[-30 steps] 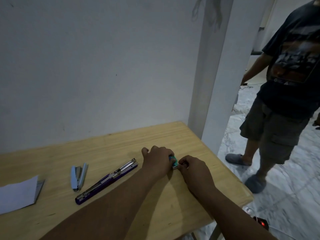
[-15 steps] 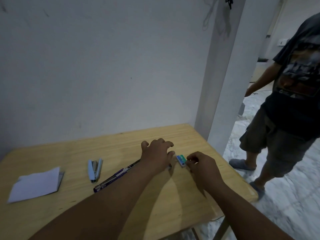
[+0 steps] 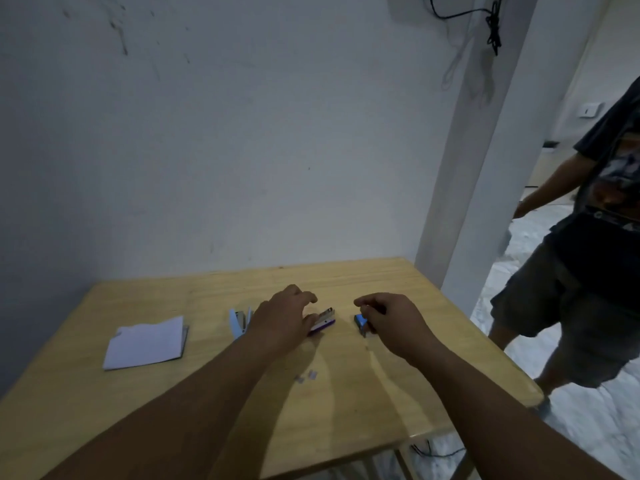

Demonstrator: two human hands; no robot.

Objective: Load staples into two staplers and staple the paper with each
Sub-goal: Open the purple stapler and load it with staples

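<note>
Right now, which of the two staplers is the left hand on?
The purple stapler: the left hand covers most of it, leaving its opened metal end showing. The light blue stapler lies untouched beside the wrist, nearer the paper.

Wooden table (image 3: 363, 403) set against a white wall (image 3: 242, 150), scuffed near the top left. White pillar (image 3: 485, 174) right of the table's far corner, black cable (image 3: 493, 26) hanging at its top. Bystander (image 3: 595, 237) at right in dark printed T-shirt and grey shorts, standing on marble-pattern floor (image 3: 588, 431). Wall switch (image 3: 589, 109) behind them.
</note>
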